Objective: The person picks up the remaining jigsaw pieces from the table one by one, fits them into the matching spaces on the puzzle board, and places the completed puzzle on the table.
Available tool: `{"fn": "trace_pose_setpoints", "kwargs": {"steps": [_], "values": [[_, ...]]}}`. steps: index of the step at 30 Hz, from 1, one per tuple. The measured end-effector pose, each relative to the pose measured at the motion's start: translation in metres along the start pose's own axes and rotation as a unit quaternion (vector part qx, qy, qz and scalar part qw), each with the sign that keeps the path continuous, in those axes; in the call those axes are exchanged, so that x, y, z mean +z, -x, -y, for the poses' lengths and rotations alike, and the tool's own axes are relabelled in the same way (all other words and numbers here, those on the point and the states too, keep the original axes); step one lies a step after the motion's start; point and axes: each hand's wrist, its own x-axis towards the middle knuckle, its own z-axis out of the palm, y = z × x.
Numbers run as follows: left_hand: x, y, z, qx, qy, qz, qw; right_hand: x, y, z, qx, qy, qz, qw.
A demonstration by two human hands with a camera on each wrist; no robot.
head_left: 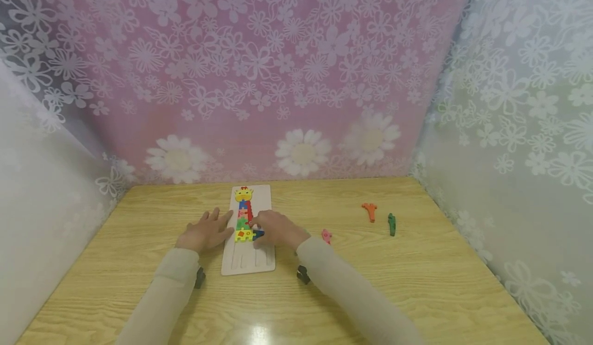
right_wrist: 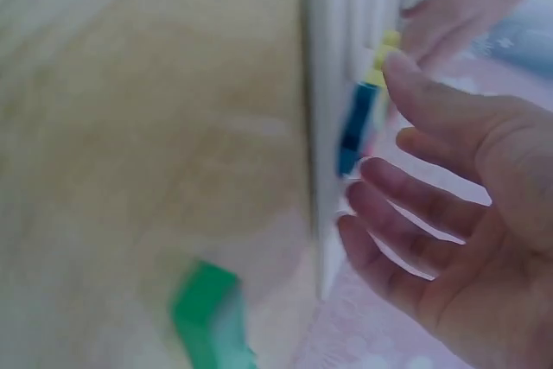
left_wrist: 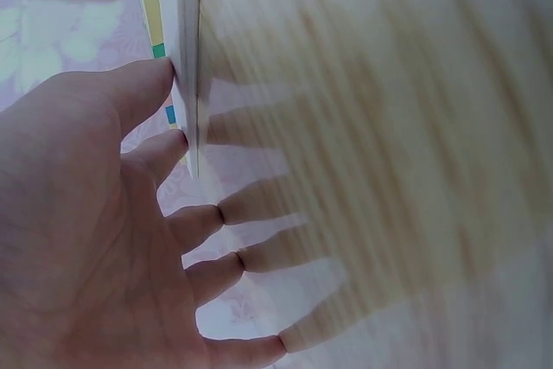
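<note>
A pale puzzle board (head_left: 260, 195) lies lengthwise on the table, carrying a giraffe of coloured pieces with a yellow head (head_left: 243, 195) at the far end. Beside its left edge is my left hand (head_left: 206, 230), fingers spread. In the left wrist view, that hand's thumb and index fingertip touch the board's side (left_wrist: 186, 58). My right hand (head_left: 278, 227) reaches over the board from the right, at a dark blue piece (head_left: 258, 235) next to a yellow piece (head_left: 244, 236). In the right wrist view, its loosely bent fingers are close around the blue piece (right_wrist: 356, 127), which sits at the board.
To the right lie an orange piece (head_left: 370, 211), a green piece (head_left: 392, 224) and a pink piece (head_left: 326, 236) partly behind the right sleeve. Bare grooves show at the board's near end. Flowered cloth (head_left: 301, 77) walls the table at the back and both sides.
</note>
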Motion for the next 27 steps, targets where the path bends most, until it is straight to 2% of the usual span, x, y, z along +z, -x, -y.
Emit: {"fn": "trace_pose_setpoints", "kwargs": {"steps": [6, 10, 18, 27], "values": [[0.002, -0.002, 0.002, 0.005, -0.011, -0.009, 0.9999, -0.029, 0.015, -0.008, -0.015, -0.042, -0.001, 0.999], [0.002, -0.002, 0.003, 0.009, -0.01, -0.013, 0.9998, -0.041, 0.027, -0.018, -0.033, -0.049, -0.005, 0.9982], [0.002, -0.001, 0.003, 0.008, -0.006, -0.011, 0.9999, -0.032, 0.052, -0.039, 0.001, -0.023, 0.002, 0.9997], [0.0, 0.001, 0.001, 0.002, 0.002, -0.004, 1.0, -0.037, 0.078, -0.064, 0.0, -0.007, -0.01, 0.9999]]}}
